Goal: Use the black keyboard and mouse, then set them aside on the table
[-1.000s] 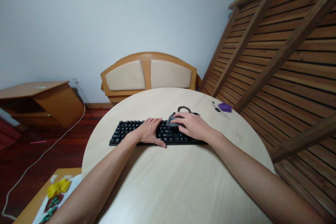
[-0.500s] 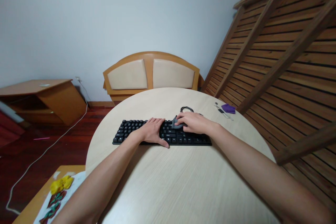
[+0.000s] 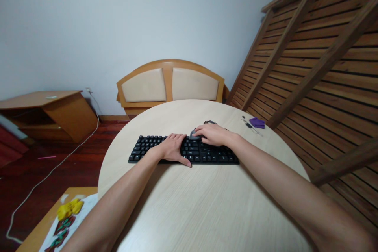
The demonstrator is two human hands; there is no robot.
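Note:
A black keyboard (image 3: 147,145) lies flat on the round pale table (image 3: 206,201). Across its middle, my left hand (image 3: 173,149) grips it, fingers over the far edge and thumb at the near edge. My right hand (image 3: 214,134) is closed around a small grey cloth-like pad (image 3: 193,135), its exact kind unclear. The pad rests at the keyboard's far edge, right of my left fingers. A coiled black cable (image 3: 209,122) shows just behind my right hand, partly hidden by it.
On the table's right side lie a purple cloth (image 3: 257,122) and small thin items (image 3: 249,125). A padded headboard (image 3: 171,80) stands behind. Wooden slats (image 3: 310,67) lean at right. A low stand (image 3: 35,220) with yellow material (image 3: 70,209) is at lower left.
My right hand has slid the grey pad slightly left and away from me, toward the keyboard's far edge. My left hand stays in place on the keyboard.

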